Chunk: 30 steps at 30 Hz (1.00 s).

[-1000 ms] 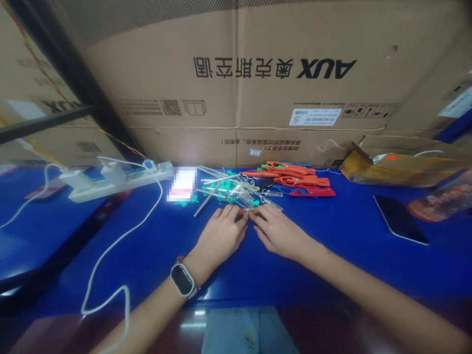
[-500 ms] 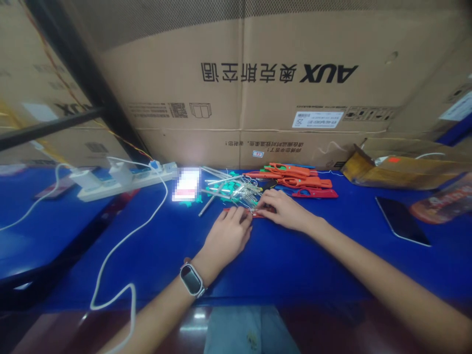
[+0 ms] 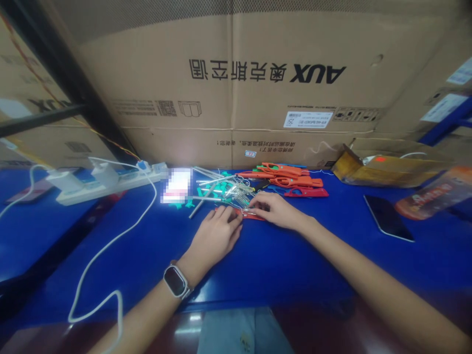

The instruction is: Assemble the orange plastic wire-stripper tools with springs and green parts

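My left hand [image 3: 216,233] lies palm down on the blue table [image 3: 280,255], a watch on its wrist, fingertips resting on a flat red strip [image 3: 239,213]. My right hand [image 3: 275,209] sits just to the right, fingers curled over the same strip's other end. Right behind both hands lies a loose pile of clear and metal rods with green bits [image 3: 224,189]. Behind that is a stack of orange-red plastic tools [image 3: 291,177]. What my right fingers pinch is hidden under them.
A white power strip [image 3: 106,179] with chargers and a trailing white cable [image 3: 110,246] lies at the left. A lit phone screen [image 3: 176,185] lies beside the pile. A dark phone [image 3: 387,217] rests at the right. Cardboard boxes [image 3: 258,83] wall the back.
My right hand has moved forward from beside the left hand onto the red strip near the rod pile. The left hand has stayed nearly in place. The camera view has shifted slightly.
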Tool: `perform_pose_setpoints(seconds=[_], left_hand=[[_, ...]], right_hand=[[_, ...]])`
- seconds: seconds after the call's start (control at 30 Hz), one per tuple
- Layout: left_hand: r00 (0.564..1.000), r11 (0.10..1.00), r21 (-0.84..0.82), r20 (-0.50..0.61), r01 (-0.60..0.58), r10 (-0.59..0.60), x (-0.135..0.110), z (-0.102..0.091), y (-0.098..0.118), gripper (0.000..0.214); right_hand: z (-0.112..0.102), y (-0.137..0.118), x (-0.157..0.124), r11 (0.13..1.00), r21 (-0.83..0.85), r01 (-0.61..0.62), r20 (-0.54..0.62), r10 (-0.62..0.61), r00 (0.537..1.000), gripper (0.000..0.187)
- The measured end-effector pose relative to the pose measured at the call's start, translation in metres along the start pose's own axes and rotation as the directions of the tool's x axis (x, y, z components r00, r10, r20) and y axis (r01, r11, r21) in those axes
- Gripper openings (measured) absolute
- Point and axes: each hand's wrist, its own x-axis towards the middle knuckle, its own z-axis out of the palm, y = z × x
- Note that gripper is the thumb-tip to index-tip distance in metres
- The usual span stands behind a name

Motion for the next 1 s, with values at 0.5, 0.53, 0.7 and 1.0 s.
perform_pose_setpoints(seconds=[0.5, 0.53, 0.7, 1.0], left_hand=[[1.0, 1.0, -0.016, 0.025, 0.008, -0.008, -0.001, -0.001, 0.0, 0.033], [1.0, 1.0, -0.025, 0.023, 0.01, -0.01, -0.001, -0.001, -0.001, 0.033], [1.0, 0.997, -0.064, -0.003, 0.03, -0.03, -0.003, -0.002, -0.004, 0.029], [0.999, 0.995, -0.094, -0.012, 0.034, -0.035, -0.006, -0.001, -0.005, 0.03]], right_hand=[[0.015, 0.001, -0.02, 0.984, -0.131, 0.117, -0.109, -0.131, 0.985, 0.027], [0.016, 0.003, -0.019, 0.986, -0.128, 0.105, -0.109, -0.12, 0.987, 0.027], [0.016, -0.002, -0.019, 0.972, -0.221, 0.075, -0.072, -0.093, 0.993, 0.03], [0.022, -0.04, -0.033, 0.853, -0.521, 0.034, 0.01, -0.033, 0.999, 0.056]])
